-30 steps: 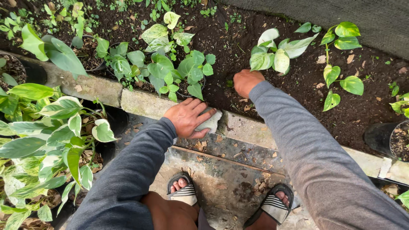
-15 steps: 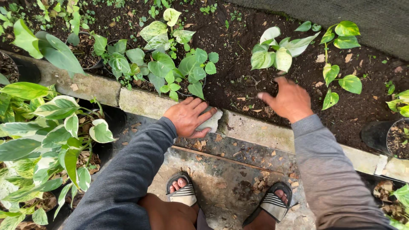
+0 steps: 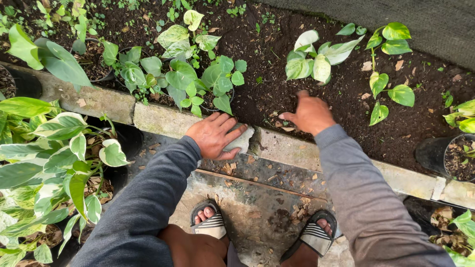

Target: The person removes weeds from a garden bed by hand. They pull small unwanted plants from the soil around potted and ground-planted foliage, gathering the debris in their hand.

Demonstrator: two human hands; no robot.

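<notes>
Setting: a person crouches at a garden bed, seen from above, both arms in grey long sleeves reaching forward.
Left hand: the left hand (image 3: 213,136) lies flat, fingers spread wide, palm down on the concrete curb (image 3: 158,118) that borders the bed. It grips nothing; part of it covers a pale stone (image 3: 241,140) set on the curb's top.
Right hand: the right hand (image 3: 309,113) reaches past the curb, loosely curled, knuckles up, its fingertips down on the dark soil (image 3: 277,64). Whether it pinches anything cannot be told; the fingertips are hidden against the earth.
Soil: dark, damp-looking, strewn with dry leaf scraps and tiny seedlings, filling the bed beyond the curb.
Nearest plants: a small plant with pale variegated leaves (image 3: 314,59) stands just beyond the right hand; a cluster of green heart-shaped leaves (image 3: 198,79) grows just beyond the left hand, near the curb.
Far right: a slim plant with round green leaves (image 3: 388,74) rises from the soil, well apart from both hands; a black pot (image 3: 440,155) of earth sits at the frame's edge.
Left side: broad white-and-green leaves (image 3: 54,148) crowd the near corner.
Footing: striped sandals (image 3: 213,225) rest on a wet, stained slab (image 3: 267,198) below the curb.
</notes>
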